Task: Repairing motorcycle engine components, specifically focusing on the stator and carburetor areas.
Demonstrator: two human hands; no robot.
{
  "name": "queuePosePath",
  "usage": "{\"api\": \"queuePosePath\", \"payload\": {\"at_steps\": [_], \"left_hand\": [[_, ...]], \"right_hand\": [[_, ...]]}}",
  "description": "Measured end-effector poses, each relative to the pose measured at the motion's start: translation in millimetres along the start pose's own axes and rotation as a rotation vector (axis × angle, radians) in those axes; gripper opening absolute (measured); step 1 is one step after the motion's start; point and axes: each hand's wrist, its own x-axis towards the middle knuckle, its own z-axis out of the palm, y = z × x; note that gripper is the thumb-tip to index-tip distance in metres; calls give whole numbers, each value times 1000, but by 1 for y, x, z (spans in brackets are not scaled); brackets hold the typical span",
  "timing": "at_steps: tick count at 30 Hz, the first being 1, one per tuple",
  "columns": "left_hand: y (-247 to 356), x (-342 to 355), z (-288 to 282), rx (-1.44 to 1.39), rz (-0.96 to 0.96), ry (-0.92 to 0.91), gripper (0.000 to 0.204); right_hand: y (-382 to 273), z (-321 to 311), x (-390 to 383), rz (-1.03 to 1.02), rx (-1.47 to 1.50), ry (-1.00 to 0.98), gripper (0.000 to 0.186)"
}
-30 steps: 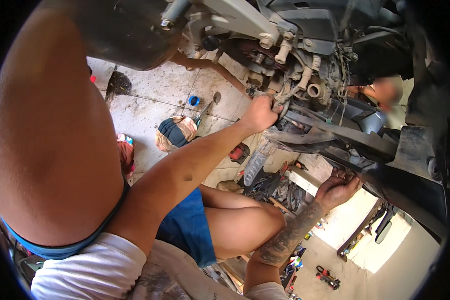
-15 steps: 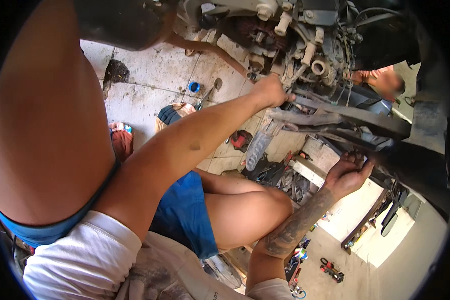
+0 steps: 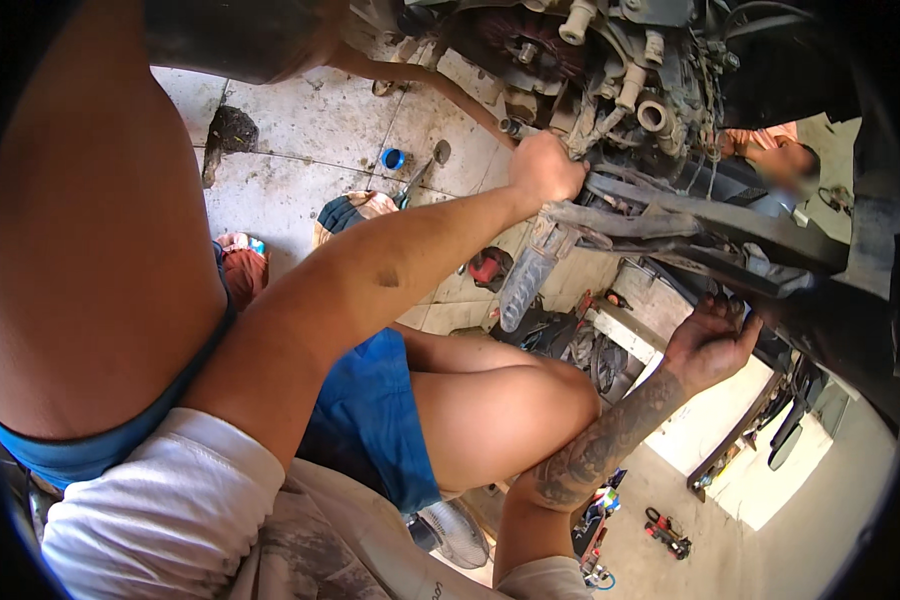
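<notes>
A dirty motorcycle engine (image 3: 610, 90) with pipes and hoses fills the upper right. My left hand (image 3: 548, 172) is closed in a fist at its lower edge, beside the frame bars; what the fingers wrap round is hidden. Just below that fist, a ribbed footrest (image 3: 528, 282) hangs from a bracket. My right hand (image 3: 715, 345) is raised palm up under a dark frame beam (image 3: 820, 325), its fingers curled up against the underside. Whatever those fingers grip is lost in shadow.
A rusty exhaust pipe (image 3: 420, 78) crosses above the tiled floor. On the tiles are a blue cap (image 3: 393, 159), a spoon-like tool (image 3: 430, 165) and a red-black tool (image 3: 488, 268). Red-handled pliers (image 3: 665, 533) lie lower right. Another person (image 3: 770, 150) is beyond the machine.
The whole view has shifted slightly, with the engine now a little higher and farther right. Both hands keep their places on the machine.
</notes>
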Motion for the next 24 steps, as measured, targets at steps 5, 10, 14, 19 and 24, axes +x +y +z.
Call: {"api": "queuePosePath", "payload": {"at_steps": [5, 10, 14, 19, 24], "left_hand": [[-4, 10, 2, -42, 64, -22, 39], [-26, 4, -12, -166, 221, -229, 37], [-21, -14, -24, -140, 278, -110, 31], [-28, -26, -33, -297, 443, 159, 28], [-12, -27, -33, -366, 592, 271, 24]], "right_hand": [[1, -36, 22, 53, 124, -204, 28], [8, -3, 7, 12, 42, -110, 28], [5, -5, 2, -11, 37, -124, 30], [14, -15, 8, -63, -89, -285, 29], [20, -4, 3, -196, -199, -436, 35]]}}
